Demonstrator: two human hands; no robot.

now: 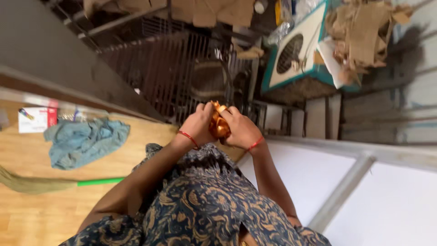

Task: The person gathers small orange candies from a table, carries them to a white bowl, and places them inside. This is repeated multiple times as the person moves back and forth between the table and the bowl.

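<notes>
Shiny orange-gold object [219, 124], small and rounded, clasped between 2 hands at centre frame, above the lap. Left hand [198, 123] curled around its left side, fingers closed on it; right hand [241, 130] wrapped around its right side, likewise gripping. Most of the object hidden by the fingers, exact kind not clear. Red thread bands on both wrists. Below, dark blue patterned garment [200, 205] filling the lower middle. To the left, wooden floor [32, 214] with a crumpled blue cloth [82, 141], a small white and red box [36, 119] near it, and a broom with a green handle [98, 181]. Beyond the hands, a dark metal grille [168, 73]. Upper right, a teal-edged cooler [296, 52] beside torn cardboard [364, 32]. Lower right, white panels crossed by a grey bar [341, 191].
</notes>
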